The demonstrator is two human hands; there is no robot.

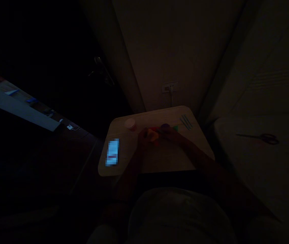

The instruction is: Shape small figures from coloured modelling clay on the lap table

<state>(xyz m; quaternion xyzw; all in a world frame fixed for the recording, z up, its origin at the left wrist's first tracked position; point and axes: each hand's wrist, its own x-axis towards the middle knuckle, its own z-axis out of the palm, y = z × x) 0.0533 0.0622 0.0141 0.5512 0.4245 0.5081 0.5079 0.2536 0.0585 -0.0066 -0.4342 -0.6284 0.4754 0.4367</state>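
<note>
The picture is very dark. Over the middle of a small wooden table (169, 159), my left hand (142, 138) is closed at the left edge of an orange lump (152, 135) that looks soft, perhaps modelling clay. From the other side my right hand (169, 133) reaches in with its fingers bent towards the lump; what lies between those fingers is hidden in shadow. A red piece (155, 128) shows just behind the lump. Beyond my right hand are a purple round thing (165, 125) and a green piece (176, 128).
A pale pinkish tub (130, 124) stands at the table's back left, with a lit phone (112, 152) nearer me. Several thin sticks (186, 122) lie back right. Scissors (268, 138) rest on a pale surface to the right. A plugged wall socket (169, 87) is behind.
</note>
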